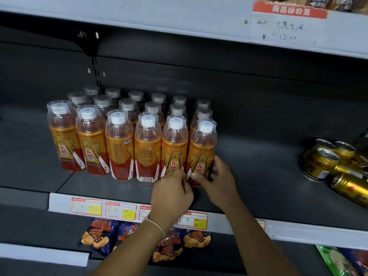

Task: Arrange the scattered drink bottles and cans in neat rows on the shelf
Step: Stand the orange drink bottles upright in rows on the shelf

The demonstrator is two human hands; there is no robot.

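Your two hands meet at the foot of the rightmost front bottle point(202, 154), the landmark here. Your right hand point(219, 182) has its grip curled around the base of this bottle, with the thumb in front and the fingers behind. Your left hand point(172, 193) pinches with its fingertips at the seam between this bottle and its left neighbour point(174, 148).

The risk, as I judge it: the bottles are tall and stand packed, so a push or turn low on the landmark bottle can tip it against the neighbours and disturb the front row. Two bottles further left, the third point(120, 144) and the fourth point(147, 148), show their back labels, so the row is not yet uniform.

Count: the block of bottles has six in the front row; behind it I see about three more rows, some caps hidden, so roughly twenty. Far to the right of the landmark bottle, gold cans point(320, 160) lie scattered on the same shelf point(258, 176); at least four are visible, with more perhaps cut off by the edge.
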